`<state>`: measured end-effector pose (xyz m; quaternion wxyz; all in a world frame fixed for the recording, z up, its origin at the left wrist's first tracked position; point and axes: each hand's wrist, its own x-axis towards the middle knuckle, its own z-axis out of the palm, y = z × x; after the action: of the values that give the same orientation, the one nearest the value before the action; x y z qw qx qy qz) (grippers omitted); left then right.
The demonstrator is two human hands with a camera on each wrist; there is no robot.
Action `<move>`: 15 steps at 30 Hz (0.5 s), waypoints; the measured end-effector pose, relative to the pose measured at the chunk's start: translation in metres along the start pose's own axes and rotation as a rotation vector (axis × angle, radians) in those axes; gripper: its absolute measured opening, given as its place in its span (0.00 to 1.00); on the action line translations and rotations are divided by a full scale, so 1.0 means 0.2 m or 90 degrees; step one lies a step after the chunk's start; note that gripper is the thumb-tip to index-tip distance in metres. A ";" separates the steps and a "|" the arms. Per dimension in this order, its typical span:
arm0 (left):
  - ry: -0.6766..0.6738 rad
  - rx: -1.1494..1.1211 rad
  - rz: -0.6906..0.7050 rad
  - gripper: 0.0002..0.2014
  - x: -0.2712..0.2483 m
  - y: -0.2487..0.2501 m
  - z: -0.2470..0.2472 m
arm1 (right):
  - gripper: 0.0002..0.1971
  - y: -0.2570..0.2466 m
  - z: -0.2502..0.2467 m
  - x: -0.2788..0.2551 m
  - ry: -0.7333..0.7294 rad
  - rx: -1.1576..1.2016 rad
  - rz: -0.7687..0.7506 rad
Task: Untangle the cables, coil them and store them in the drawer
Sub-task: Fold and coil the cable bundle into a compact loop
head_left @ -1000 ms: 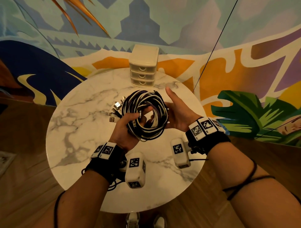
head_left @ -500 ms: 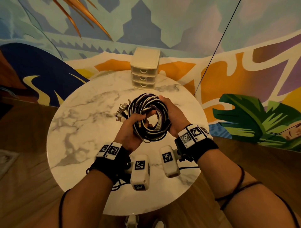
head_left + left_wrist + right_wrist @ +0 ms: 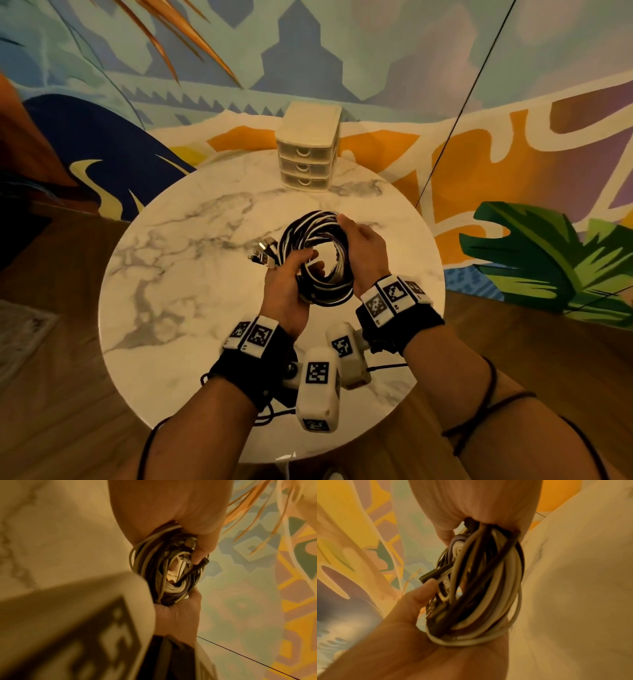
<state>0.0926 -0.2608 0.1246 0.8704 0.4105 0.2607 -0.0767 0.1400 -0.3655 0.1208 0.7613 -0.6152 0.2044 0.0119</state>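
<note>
Cables: wound in one ring.
Hands: left hand and right hand both hold ring.
Tip: squeeze ring small, keep plugs tucked, then open drawer.

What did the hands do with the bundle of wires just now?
The right hand, open beside the cable coil a second ago, closed round its far side. The left hand kept gripping the near side. The drawer unit stayed closed.

A coil of cables — dark and pale strands mixed — sits gripped by the left hand from above and the right hand from below, over a blurred marble table.
</note>
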 end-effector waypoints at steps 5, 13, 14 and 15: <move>-0.023 0.019 0.012 0.19 0.13 0.05 -0.06 | 0.10 0.06 0.09 0.10 0.019 -0.008 0.009; -0.053 0.075 0.009 0.24 0.49 0.23 -0.04 | 0.10 0.03 0.29 0.35 0.050 -0.082 -0.063; -0.037 0.068 0.008 0.21 0.51 0.25 -0.04 | 0.10 0.03 0.30 0.37 0.049 -0.069 -0.062; -0.022 0.068 0.000 0.19 0.56 0.28 -0.04 | 0.10 0.05 0.33 0.41 0.047 -0.063 -0.055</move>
<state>0.2034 -0.2090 0.1003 0.8516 0.4551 0.2410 -0.0977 0.2314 -0.3199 0.0962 0.7215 -0.6606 0.2048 -0.0334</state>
